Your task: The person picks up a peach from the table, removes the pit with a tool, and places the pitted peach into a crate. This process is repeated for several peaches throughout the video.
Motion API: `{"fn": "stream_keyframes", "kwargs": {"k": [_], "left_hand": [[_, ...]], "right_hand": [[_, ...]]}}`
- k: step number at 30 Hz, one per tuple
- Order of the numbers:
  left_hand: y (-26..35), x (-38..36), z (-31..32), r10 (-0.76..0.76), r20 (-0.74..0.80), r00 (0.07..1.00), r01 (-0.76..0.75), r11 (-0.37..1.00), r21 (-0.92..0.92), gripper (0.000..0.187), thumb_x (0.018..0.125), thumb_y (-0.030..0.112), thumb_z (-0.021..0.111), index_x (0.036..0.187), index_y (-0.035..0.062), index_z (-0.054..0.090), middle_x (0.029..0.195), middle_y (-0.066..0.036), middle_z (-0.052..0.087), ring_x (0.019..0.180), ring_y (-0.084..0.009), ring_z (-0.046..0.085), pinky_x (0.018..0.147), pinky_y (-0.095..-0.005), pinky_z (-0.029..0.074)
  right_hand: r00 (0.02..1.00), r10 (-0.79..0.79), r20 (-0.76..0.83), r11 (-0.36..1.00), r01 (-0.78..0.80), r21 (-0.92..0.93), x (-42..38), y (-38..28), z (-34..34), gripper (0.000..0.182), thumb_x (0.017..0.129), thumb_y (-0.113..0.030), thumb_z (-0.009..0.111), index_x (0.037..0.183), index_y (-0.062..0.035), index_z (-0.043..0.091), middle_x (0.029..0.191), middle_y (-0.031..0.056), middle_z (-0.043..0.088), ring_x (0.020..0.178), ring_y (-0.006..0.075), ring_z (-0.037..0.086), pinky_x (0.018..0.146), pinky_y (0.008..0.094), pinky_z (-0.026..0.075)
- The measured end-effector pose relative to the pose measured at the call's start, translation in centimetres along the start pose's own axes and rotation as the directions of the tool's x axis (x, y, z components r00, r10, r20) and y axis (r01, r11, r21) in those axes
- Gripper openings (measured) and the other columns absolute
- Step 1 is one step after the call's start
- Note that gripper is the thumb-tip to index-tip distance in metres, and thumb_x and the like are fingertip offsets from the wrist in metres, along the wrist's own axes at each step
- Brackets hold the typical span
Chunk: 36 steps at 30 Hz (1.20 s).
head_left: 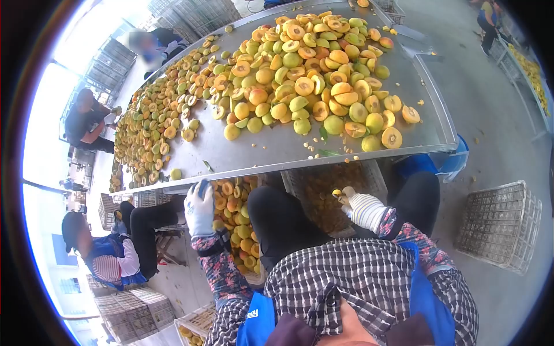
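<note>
My left hand (200, 209), in a white glove with blue on the fingers, is at the near edge of the metal table (242, 151). Its fingers look stretched out and no object shows in them. Just beside it, a crate of halved peaches (245, 230) stands by my leg. My right hand (366, 211), in a striped glove, is over a second crate (378, 179) between my knees. Its fingers are closed around a small yellow-and-dark thing (337, 193), too small to name. A large heap of halved peaches (306, 75) covers much of the table.
Loose stones (312, 151) and leaves lie near the table's front edge. A blue bin (453, 158) stands under the right corner, and a plastic crate (499, 225) is on the floor at right. Co-workers sit along the left side, one person (118, 254) close by.
</note>
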<state>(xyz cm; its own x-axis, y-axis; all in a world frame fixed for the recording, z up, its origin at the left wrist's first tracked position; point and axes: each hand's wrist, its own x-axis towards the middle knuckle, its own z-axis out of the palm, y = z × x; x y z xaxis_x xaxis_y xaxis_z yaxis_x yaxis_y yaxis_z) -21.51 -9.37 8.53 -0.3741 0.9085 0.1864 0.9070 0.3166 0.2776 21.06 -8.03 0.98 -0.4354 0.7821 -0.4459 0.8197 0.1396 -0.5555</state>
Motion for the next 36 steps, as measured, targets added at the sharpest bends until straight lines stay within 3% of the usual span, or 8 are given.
{"fn": "stream_keyframes", "kwargs": {"k": [3,5,9,14,25,28,33,36], "left_hand": [[6.4,3.5,3.8,0.151,0.087,0.985,-0.101,0.902,-0.420,0.035,0.091,0.029,0.059,0.116,0.0046,0.066,0.108,-0.017,0.068,0.103,-0.0314,0.064,0.091,-0.0361,0.048],[12.7,5.6,6.0,0.344,0.142,0.928,-0.252,0.862,-0.439,0.035,0.091,0.025,0.062,0.119,0.0039,0.065,0.084,-0.007,0.067,0.066,-0.0145,0.060,0.060,-0.0281,0.048],[23.5,8.7,12.8,0.591,0.098,0.801,-0.536,0.780,-0.322,0.034,0.091,0.027,0.056,0.118,0.0073,0.065,0.104,-0.016,0.068,0.094,-0.0270,0.067,0.082,-0.0377,0.051],[27.9,12.0,22.9,0.527,0.350,0.774,-0.502,0.849,-0.167,0.053,0.091,0.012,0.042,0.143,0.0111,0.037,0.149,-0.020,0.037,0.128,-0.0339,0.050,0.103,-0.0376,0.044],[23.9,8.5,16.0,0.412,0.389,0.824,-0.364,0.911,-0.195,0.053,0.078,0.036,0.073,0.119,0.0049,0.059,0.114,-0.013,0.065,0.102,-0.0275,0.065,0.086,-0.0371,0.053],[22.0,5.5,13.2,0.401,0.518,0.755,0.468,0.224,-0.855,0.035,0.088,0.017,0.068,0.118,0.0057,0.055,0.106,-0.005,0.062,0.087,-0.0138,0.063,0.072,-0.0272,0.055],[19.3,-0.6,12.3,0.461,0.494,0.738,0.598,-0.105,-0.795,0.047,0.091,0.026,0.067,0.131,0.0081,0.050,0.107,-0.009,0.063,0.085,-0.0206,0.065,0.073,-0.0331,0.056],[18.9,-2.5,12.8,0.398,0.653,0.644,0.765,-0.351,-0.541,0.050,0.094,0.048,0.057,0.127,0.0105,0.055,0.106,-0.009,0.065,0.083,-0.0203,0.065,0.070,-0.0343,0.056]], "right_hand": [[0.986,-0.126,-0.108,0.992,0.126,-0.014,0.7,1.6,1.7,0.030,0.094,-0.027,0.055,0.115,-0.0049,0.051,0.102,0.0244,0.065,0.092,0.0411,0.064,0.079,0.0483,0.051],[0.993,-0.076,-0.094,0.997,0.074,-0.026,0.9,1.3,1.2,0.031,0.095,-0.027,0.053,0.116,-0.0048,0.051,0.104,0.0243,0.064,0.093,0.0407,0.064,0.080,0.0482,0.051],[0.996,-0.016,-0.090,0.998,0.010,-0.062,1.3,1.5,1.0,0.031,0.096,-0.026,0.049,0.119,-0.0044,0.051,0.104,0.0242,0.063,0.093,0.0408,0.063,0.082,0.0486,0.051],[0.991,-0.029,-0.131,0.998,0.023,-0.051,0.7,1.8,0.7,0.039,0.094,-0.024,0.051,0.128,-0.0052,0.045,0.100,0.0245,0.064,0.083,0.0411,0.065,0.074,0.0500,0.052],[0.932,-0.182,-0.313,0.982,0.190,-0.004,0.7,2.3,1.2,0.043,0.090,-0.019,0.059,0.130,-0.0082,0.047,0.105,0.0245,0.063,0.091,0.0420,0.063,0.077,0.0483,0.051],[0.928,-0.241,-0.284,0.970,0.240,-0.039,0.5,2.5,1.5,0.055,0.091,-0.016,0.055,0.143,-0.0156,0.038,0.107,0.0246,0.062,0.088,0.0413,0.063,0.076,0.0471,0.052],[0.922,-0.174,-0.347,0.981,0.193,0.019,0.1,1.3,0.3,0.068,0.090,-0.022,0.057,0.148,-0.0127,0.024,0.100,0.0260,0.064,0.087,0.0419,0.064,0.076,0.0507,0.051],[0.840,-0.199,-0.505,0.943,0.305,0.135,-0.6,-0.2,-1.2,0.043,0.093,-0.023,0.058,0.130,-0.0068,0.042,0.086,0.0201,0.063,0.077,0.0398,0.063,0.070,0.0467,0.050]]}}
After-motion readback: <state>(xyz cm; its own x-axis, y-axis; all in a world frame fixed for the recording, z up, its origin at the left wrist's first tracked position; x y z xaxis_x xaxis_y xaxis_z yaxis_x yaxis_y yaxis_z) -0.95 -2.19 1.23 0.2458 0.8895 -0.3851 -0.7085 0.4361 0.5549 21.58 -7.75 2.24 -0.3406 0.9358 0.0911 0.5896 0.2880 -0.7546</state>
